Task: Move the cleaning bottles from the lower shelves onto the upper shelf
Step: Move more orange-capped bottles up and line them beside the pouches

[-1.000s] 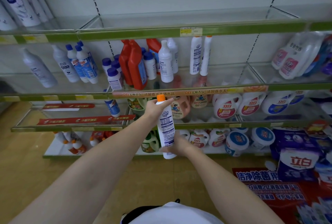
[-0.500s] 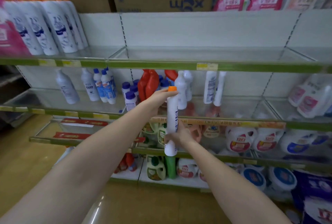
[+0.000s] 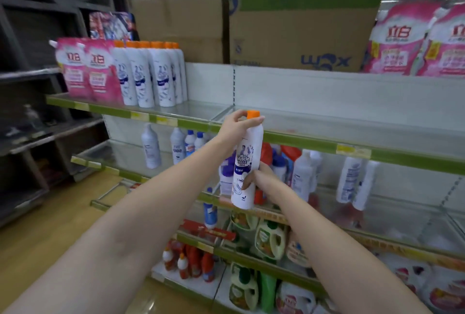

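Bottle (image 3: 245, 162), left hand (image 3: 234, 125) top, right hand (image 3: 261, 178) low

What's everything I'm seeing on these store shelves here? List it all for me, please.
held spray bottle: one, white with orange cap, in both hands in front of the upper shelf edge
matching bottles: a row, count unclear, white with orange caps, left on the upper shelf
upper shelf: one, glass with green edge, mostly bare at right
pink refill pouches: two at upper shelf's left; more at top right
cardboard boxes: two, brown, on top of the unit
white and blue-capped bottles: several, second shelf
red bottles: several, bottom left
green and cream jugs: several, lower shelves
left hand: holds the bottle's neck
right hand: grips the bottle's lower body
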A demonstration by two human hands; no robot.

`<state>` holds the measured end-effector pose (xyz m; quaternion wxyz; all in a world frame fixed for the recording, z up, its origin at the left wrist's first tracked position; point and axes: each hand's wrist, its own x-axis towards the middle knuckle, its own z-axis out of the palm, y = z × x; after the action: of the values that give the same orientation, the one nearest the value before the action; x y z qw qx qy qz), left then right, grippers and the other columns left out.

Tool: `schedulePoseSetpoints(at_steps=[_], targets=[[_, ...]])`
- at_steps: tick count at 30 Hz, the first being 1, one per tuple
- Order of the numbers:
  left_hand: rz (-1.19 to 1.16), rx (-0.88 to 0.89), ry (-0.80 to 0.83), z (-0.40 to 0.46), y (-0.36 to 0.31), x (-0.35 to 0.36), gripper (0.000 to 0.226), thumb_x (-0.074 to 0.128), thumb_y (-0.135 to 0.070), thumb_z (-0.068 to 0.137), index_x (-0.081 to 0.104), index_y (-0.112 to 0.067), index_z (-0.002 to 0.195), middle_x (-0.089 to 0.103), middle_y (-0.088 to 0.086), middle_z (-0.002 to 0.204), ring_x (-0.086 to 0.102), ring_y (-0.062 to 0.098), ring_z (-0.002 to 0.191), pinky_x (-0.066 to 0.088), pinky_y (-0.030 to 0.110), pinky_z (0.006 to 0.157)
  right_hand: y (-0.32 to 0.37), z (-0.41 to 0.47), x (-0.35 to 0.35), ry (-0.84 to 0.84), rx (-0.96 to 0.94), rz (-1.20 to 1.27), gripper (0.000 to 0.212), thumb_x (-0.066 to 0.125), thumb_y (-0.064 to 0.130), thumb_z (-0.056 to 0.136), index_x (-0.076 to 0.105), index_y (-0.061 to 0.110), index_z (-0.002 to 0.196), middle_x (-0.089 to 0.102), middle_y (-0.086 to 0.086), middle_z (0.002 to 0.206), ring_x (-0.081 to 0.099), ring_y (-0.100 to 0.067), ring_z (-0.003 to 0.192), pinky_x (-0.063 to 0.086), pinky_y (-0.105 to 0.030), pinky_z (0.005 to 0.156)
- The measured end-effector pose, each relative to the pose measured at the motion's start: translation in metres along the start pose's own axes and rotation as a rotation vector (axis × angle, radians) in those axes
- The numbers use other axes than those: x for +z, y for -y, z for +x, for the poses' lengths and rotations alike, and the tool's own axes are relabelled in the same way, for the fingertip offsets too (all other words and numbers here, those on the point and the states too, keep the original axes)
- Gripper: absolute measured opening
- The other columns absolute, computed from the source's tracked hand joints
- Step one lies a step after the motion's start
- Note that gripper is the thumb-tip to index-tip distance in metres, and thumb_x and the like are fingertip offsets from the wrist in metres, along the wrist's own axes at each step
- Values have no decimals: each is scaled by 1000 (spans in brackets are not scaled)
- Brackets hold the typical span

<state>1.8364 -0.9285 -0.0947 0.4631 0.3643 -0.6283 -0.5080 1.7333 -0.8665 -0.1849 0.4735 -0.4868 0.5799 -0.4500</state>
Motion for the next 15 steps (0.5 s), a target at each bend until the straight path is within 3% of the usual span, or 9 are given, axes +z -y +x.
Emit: schedulePoseSetpoints(at_steps=[3, 5, 8, 12, 15], targets=[[-65, 47, -64, 26, -15, -27, 39, 85, -25, 78, 65, -8, 107, 57, -1, 80, 59, 11, 67, 45, 18, 57, 20, 33, 20, -27, -75, -18, 45, 73, -4, 66, 67, 19, 105, 76, -2, 102, 68, -29, 101, 56, -39, 84], [-99, 90, -124, 45, -29, -46, 37, 87, -23, 75, 63, -10, 101, 51, -1, 79, 56, 13, 67, 46, 19, 56, 35, 55, 34, -56, -127, -82, 42, 77, 8, 77, 63, 21, 114, 73, 1, 111, 68, -21, 103, 55, -41, 92], [-106, 163, -162, 71, -47, -80, 33, 86, -25, 76, 61, -15, 95, 51, 4, 87, 57, 19, 73, 49, 29, 65, 63, 87, 58, -163, -208, -129, 52, 82, 18, 78, 56, 17, 123, 68, 4, 110, 66, -12, 96, 55, -35, 87], [-54, 257, -129, 103, -71, -135, 35, 84, -28, 80, 60, -10, 96, 51, 3, 77, 60, 16, 66, 53, 28, 61, 97, 134, 94, -236, -294, -139, 44, 84, 22, 78, 60, 18, 115, 69, 4, 109, 67, -16, 97, 56, -37, 86], [-5, 306, -146, 129, -80, -175, 37, 86, -35, 77, 62, -13, 94, 54, 1, 76, 62, 18, 70, 55, 32, 67, 117, 164, 121, -272, -348, -136, 38, 83, 24, 78, 62, 20, 109, 69, 5, 106, 67, -16, 95, 58, -36, 80]])
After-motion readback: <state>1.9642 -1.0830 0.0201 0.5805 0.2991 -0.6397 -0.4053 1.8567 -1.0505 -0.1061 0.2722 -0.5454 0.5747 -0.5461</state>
